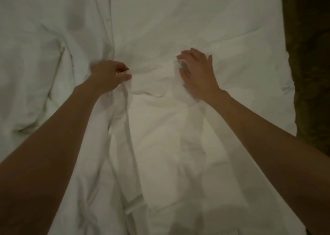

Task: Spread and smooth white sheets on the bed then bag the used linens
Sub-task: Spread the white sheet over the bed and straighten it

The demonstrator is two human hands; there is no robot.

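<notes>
Covering nearly the whole view, a rumpled white sheet (160, 29) is spread over the bed, with dark floor (310, 56) seen along its right edge. A fold is pinched in the left hand (109, 75), while bunched cloth is gripped by the right hand's (196, 70) curled fingers.

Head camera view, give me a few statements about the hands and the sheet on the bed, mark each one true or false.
1. The left hand pinches a fold of the white sheet. True.
2. The right hand hangs in the air, clear of the sheet. False: it lies on the sheet, fingers bunching the cloth.
3. The sheet lies flat and smooth. False: it is creased and bunched between the hands.
4. A dark surface shows past the sheet's right edge. True.
</notes>
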